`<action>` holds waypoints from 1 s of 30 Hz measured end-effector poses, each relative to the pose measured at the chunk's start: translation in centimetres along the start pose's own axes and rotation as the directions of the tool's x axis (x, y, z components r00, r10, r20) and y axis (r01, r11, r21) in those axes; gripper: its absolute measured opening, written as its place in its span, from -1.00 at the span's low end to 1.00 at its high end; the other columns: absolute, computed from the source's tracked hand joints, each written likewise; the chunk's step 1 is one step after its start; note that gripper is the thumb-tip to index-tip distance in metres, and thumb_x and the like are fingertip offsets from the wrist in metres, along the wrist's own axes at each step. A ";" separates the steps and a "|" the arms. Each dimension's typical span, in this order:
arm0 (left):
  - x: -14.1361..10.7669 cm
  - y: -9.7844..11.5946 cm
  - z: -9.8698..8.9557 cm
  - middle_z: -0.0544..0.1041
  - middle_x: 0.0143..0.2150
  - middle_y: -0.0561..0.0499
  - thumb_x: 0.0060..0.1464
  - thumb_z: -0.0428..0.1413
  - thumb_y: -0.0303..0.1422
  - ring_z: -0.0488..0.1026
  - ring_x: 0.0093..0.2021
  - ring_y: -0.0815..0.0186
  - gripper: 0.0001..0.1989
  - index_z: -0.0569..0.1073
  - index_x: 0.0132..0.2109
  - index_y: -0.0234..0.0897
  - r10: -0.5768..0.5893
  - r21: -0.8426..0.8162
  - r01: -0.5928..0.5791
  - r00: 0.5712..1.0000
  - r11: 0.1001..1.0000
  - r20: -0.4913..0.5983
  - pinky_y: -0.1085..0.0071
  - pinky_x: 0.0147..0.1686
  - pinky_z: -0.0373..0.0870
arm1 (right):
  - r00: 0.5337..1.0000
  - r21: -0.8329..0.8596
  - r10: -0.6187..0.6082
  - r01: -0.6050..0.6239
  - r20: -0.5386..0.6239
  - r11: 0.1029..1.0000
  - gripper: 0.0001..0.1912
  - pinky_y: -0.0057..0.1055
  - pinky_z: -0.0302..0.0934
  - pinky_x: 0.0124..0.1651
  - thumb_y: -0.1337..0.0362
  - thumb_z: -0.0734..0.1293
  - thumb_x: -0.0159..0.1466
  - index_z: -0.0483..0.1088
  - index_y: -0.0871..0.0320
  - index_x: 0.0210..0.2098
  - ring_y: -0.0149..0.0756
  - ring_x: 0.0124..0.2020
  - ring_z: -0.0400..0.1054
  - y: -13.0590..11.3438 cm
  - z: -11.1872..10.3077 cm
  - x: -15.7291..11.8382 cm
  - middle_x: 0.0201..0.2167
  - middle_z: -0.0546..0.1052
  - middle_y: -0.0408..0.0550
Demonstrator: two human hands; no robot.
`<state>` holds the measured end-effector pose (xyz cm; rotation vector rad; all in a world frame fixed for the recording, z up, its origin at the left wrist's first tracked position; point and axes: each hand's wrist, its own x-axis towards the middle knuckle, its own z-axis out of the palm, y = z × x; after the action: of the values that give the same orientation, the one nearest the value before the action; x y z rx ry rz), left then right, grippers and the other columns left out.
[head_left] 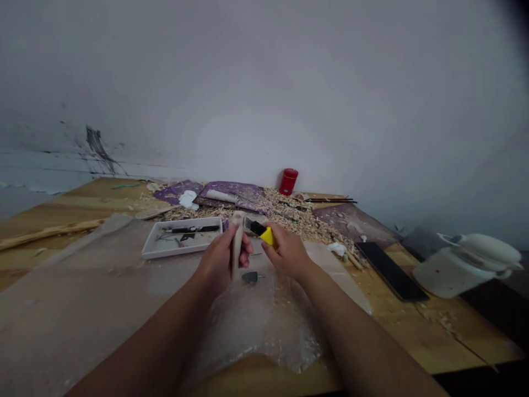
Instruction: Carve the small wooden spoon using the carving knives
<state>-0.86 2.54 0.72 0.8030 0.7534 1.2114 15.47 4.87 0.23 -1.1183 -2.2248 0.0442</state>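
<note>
A slim wooden piece stands nearly upright, wrapped by the curled fingers of the left hand. The fingers of the right hand grip a yellow-handled cutter, blade beside the wood's top. Shavings heaped beyond the fingers suggest much whittling done; what remains I cannot tell. A white tray lies left of them.
</note>
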 end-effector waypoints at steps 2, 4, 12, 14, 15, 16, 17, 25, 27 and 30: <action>0.1 0.0 0.0 0.34 -0.62 0.02 -0.02 -0.07 -0.10 0.21 -0.68 0.48 -0.62 0.31 -0.49 -0.37 -0.005 -0.027 0.005 1.000 1.000 -0.023 0.51 -0.66 0.17 | 1.000 -0.019 0.007 -0.006 0.021 1.000 -0.54 -0.41 0.12 -0.20 0.13 0.14 0.18 0.07 0.13 0.04 -0.28 -0.21 0.30 -0.1 0.1 -0.1 -0.14 0.39 -0.02; 0.2 0.0 0.0 0.33 -0.64 0.04 -0.05 -0.04 -0.09 0.19 -0.69 0.48 -0.63 0.31 -0.49 -0.36 -0.006 -0.046 0.004 0.999 0.999 -0.046 0.52 -0.68 0.16 | 0.999 -0.024 -0.013 0.014 0.039 1.000 -0.49 -0.43 0.13 -0.25 0.03 0.11 0.19 0.04 0.11 0.07 -0.29 -0.26 0.33 -0.2 0.0 -0.1 -0.16 0.41 -0.04; -0.1 -0.1 0.0 0.20 -0.83 0.13 -0.08 -0.07 -0.05 0.04 -0.84 0.48 -0.60 0.33 -0.52 -0.33 0.026 0.119 -0.015 0.996 0.993 -0.085 0.45 -0.73 0.19 | 0.985 -0.187 -0.109 0.133 0.134 0.973 -0.53 -0.45 0.06 -0.32 -0.05 0.06 0.19 0.23 0.09 -0.05 -0.28 -0.33 0.33 -0.6 -0.2 0.0 -0.32 0.46 -0.04; -0.1 -0.1 -0.1 0.19 -0.85 0.11 -0.07 -0.08 -0.07 0.04 -0.86 0.47 -0.60 0.32 -0.57 -0.33 0.019 0.185 -0.003 0.996 0.983 -0.086 0.41 -0.70 0.23 | 0.985 -0.219 -0.111 0.139 0.135 0.966 -0.53 -0.45 0.04 -0.33 -0.04 0.05 0.20 0.23 0.09 -0.05 -0.29 -0.36 0.31 -0.6 -0.3 0.0 -0.36 0.45 -0.04; -0.1 -0.1 -0.1 0.19 -0.86 0.10 -0.07 -0.09 -0.08 0.05 -0.86 0.45 -0.60 0.31 -0.60 -0.32 0.015 0.223 0.007 0.995 0.975 -0.096 0.39 -0.69 0.25 | 0.985 -0.230 -0.115 0.143 0.130 0.963 -0.54 -0.44 0.03 -0.33 -0.04 0.04 0.20 0.23 0.09 -0.05 -0.29 -0.36 0.31 -0.6 -0.4 0.0 -0.37 0.45 -0.05; -0.1 -0.1 -0.1 0.19 -0.87 0.09 -0.06 -0.09 -0.09 0.06 -0.86 0.44 -0.60 0.29 -0.62 -0.31 0.012 0.262 0.017 0.994 0.965 -0.111 0.38 -0.68 0.26 | 0.985 -0.238 -0.120 0.147 0.122 0.960 -0.54 -0.44 0.03 -0.33 -0.04 0.04 0.20 0.23 0.09 -0.06 -0.29 -0.36 0.30 -0.6 -0.4 0.0 -0.37 0.44 -0.05; -0.1 0.0 -0.1 0.19 -0.88 0.08 -0.06 -0.10 -0.11 0.07 -0.87 0.43 -0.61 0.28 -0.64 -0.31 0.011 0.297 0.026 0.992 0.955 -0.123 0.36 -0.67 0.27 | 0.985 -0.242 -0.125 0.150 0.115 0.959 -0.54 -0.43 0.02 -0.33 -0.03 0.04 0.20 0.24 0.09 -0.06 -0.29 -0.37 0.30 -0.6 -0.5 0.0 -0.38 0.44 -0.05; -0.4 0.6 0.3 0.15 -0.89 0.09 -0.06 -0.14 -0.17 0.06 -0.88 0.44 -0.62 0.25 -0.69 -0.29 -0.063 0.309 0.115 0.983 0.944 -0.172 0.39 -0.68 0.22 | 0.991 -0.275 -0.104 0.122 0.079 0.954 -0.54 -0.44 0.01 -0.36 -0.05 0.07 0.18 0.25 0.08 -0.08 -0.28 -0.39 0.30 -1.2 -0.5 -0.2 -0.40 0.44 -0.04; -0.5 0.5 0.3 0.13 -0.89 0.10 -0.05 -0.16 -0.16 0.04 -0.89 0.45 -0.61 0.24 -0.69 -0.28 -0.098 0.285 0.141 0.982 0.948 -0.159 0.41 -0.70 0.18 | 0.991 -0.275 -0.106 0.124 0.078 0.953 -0.54 -0.44 0.03 -0.36 -0.06 0.08 0.17 0.26 0.08 -0.09 -0.28 -0.39 0.30 -1.1 -0.4 -0.1 -0.40 0.45 -0.04; -0.8 0.2 0.4 0.13 -0.89 0.11 -0.04 -0.16 -0.18 0.02 -0.89 0.46 -0.63 0.24 -0.67 -0.27 -0.128 0.290 0.148 0.988 0.946 -0.084 0.44 -0.73 0.14 | 0.999 -0.245 0.025 -0.032 -0.031 0.969 -0.56 -0.45 0.06 -0.37 -0.04 0.05 0.20 0.27 0.06 -0.10 -0.28 -0.38 0.32 0.3 -0.7 0.2 -0.37 0.47 -0.06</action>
<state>-0.75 1.78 1.15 0.9426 1.0436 1.0143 16.03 5.04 0.80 -1.2735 -2.2331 -0.2396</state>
